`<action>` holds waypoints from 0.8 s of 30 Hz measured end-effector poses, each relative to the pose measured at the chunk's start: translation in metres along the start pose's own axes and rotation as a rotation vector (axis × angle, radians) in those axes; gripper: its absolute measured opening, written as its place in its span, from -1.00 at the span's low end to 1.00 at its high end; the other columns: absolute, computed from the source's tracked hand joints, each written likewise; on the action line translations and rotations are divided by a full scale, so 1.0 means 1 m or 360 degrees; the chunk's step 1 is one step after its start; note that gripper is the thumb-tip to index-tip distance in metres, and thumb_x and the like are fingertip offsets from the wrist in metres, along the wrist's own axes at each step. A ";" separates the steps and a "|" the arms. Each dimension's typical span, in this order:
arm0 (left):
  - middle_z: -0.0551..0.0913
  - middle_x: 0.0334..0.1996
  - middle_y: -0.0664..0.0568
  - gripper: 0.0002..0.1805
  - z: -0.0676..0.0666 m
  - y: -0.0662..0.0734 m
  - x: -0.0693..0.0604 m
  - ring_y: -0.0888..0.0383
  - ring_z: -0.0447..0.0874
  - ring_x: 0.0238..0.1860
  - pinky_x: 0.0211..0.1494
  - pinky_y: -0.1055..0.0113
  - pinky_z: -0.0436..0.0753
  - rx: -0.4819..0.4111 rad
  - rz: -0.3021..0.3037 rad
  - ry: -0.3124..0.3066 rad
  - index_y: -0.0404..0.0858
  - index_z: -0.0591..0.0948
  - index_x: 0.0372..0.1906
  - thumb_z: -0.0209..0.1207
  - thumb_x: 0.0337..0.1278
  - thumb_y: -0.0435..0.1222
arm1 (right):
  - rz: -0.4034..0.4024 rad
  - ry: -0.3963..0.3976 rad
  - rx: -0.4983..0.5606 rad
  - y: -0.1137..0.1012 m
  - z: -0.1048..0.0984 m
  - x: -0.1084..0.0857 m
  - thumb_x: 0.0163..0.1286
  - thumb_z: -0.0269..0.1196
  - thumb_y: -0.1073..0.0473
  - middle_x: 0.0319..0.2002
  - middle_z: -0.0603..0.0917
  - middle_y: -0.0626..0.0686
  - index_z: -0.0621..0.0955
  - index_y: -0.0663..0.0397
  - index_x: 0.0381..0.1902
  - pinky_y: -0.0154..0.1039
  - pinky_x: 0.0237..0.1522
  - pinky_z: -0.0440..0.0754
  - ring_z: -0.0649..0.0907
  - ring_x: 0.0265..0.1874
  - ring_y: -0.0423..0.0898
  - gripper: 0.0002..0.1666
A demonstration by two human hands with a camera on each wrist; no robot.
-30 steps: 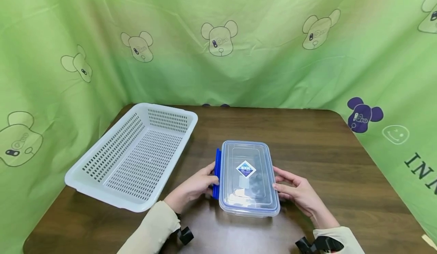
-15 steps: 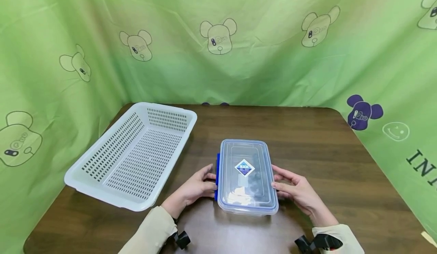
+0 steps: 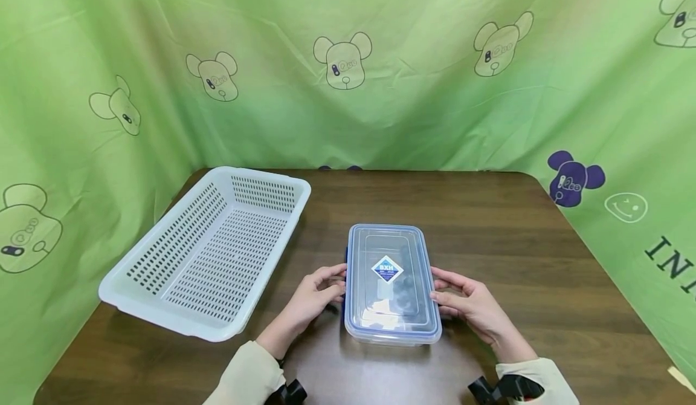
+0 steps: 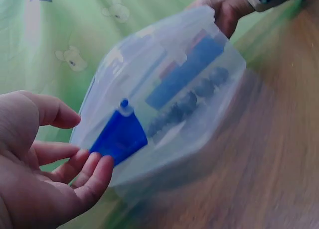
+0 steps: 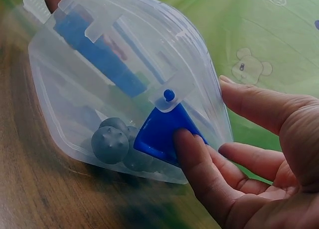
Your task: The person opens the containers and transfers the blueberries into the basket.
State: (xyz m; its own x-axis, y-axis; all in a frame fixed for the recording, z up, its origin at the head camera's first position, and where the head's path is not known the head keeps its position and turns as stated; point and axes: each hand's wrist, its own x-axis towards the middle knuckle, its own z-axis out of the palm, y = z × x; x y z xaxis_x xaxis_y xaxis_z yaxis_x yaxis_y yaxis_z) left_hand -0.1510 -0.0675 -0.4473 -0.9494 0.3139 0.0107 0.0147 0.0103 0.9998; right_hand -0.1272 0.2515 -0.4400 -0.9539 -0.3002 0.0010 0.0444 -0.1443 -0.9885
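Note:
A clear lidded box (image 3: 391, 308) with a diamond-shaped BXH label lies on the table. Through its wall in the right wrist view, several dark bumpy balls (image 5: 110, 144) show inside. My left hand (image 3: 311, 299) is at the box's left side, its fingertips at a blue latch (image 4: 119, 139) that hangs tilted outward. On the right side, my right hand (image 3: 478, 311) has its fingers at another blue latch (image 5: 167, 134), also angled out from the wall, with the thumb near the lid's edge. Neither hand is curled round the box.
A white perforated basket (image 3: 234, 260) stands to the left of the box on the brown wooden table (image 3: 489, 211). Green printed cloth (image 3: 413, 109) hangs behind the table and along both sides.
At the left side, the blue latch has swung down from beside the lid and now shows less from above. My left hand has shifted slightly with it; my right hand has hardly moved.

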 end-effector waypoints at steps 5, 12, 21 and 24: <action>0.49 0.07 -0.28 -0.47 0.003 0.005 -0.004 0.15 0.61 -0.12 -0.14 0.36 0.70 0.0017 0.0002 -0.0031 -0.56 0.42 0.30 0.17 0.23 -0.49 | -0.0038 0.0030 -0.0028 0.002 0.001 -0.001 0.31 0.28 0.48 -0.18 0.65 -0.01 0.68 -0.20 0.06 -0.32 -0.25 0.75 0.70 -0.26 -0.23 -0.50; 0.47 0.06 -0.26 -0.46 0.005 0.010 -0.004 0.13 0.52 -0.10 -0.20 0.45 0.60 0.0073 0.0018 -0.0010 -0.54 0.41 0.31 0.18 0.24 -0.51 | -0.0150 0.0026 -0.0090 0.003 0.003 0.001 0.31 0.26 0.52 -0.24 0.66 -0.05 0.68 -0.14 0.08 -0.36 -0.30 0.72 0.69 -0.30 -0.26 -0.48; 0.43 -0.01 -0.26 -0.44 0.010 0.025 -0.004 0.21 0.49 -0.16 -0.14 0.51 0.57 0.0056 0.0138 -0.0057 -0.57 0.37 0.33 0.17 0.24 -0.55 | -0.0290 0.0065 -0.0087 -0.006 0.003 -0.003 0.27 0.22 0.61 -0.23 0.68 -0.05 0.69 -0.13 0.09 -0.44 -0.32 0.67 0.68 -0.30 -0.26 -0.39; 0.39 -0.01 -0.26 -0.42 0.013 0.029 -0.003 0.27 0.50 -0.20 -0.17 0.53 0.60 -0.0021 0.0126 -0.0096 -0.60 0.30 0.36 0.13 0.25 -0.59 | -0.0307 0.0039 -0.0021 -0.011 0.001 -0.005 0.29 0.18 0.62 -0.21 0.68 -0.05 0.69 -0.12 0.11 -0.42 -0.31 0.68 0.68 -0.29 -0.26 -0.39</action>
State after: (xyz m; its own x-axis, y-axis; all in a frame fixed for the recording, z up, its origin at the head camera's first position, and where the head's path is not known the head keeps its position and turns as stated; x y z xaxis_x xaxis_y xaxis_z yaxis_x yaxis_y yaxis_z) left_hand -0.1435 -0.0553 -0.4182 -0.9247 0.3700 0.0892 0.0843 -0.0294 0.9960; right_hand -0.1227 0.2538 -0.4293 -0.9514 -0.2450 0.1868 -0.1434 -0.1846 -0.9723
